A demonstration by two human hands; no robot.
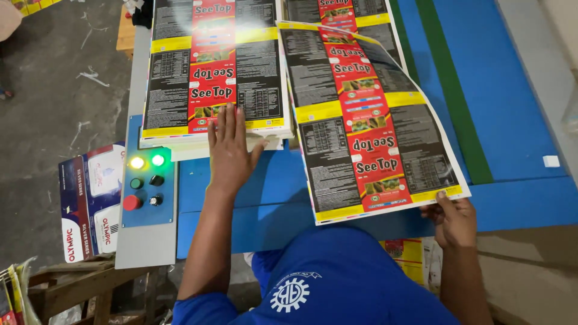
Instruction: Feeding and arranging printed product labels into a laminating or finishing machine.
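Observation:
My left hand (230, 147) lies flat, fingers spread, on the near edge of a stack of printed sheets (180, 78) in black, red and yellow. My right hand (453, 218) pinches the near right corner of one loose printed sheet (373, 120) of the same kind. That sheet is lifted and curved above the blue table (518, 120), its far end resting toward a second stack (337, 12) at the back.
A grey control panel (147, 180) with two lit lamps, a red button and dark knobs sits left of the stack. A white and red carton (90, 198) lies on the floor at left. A green stripe (451, 90) runs along the blue table.

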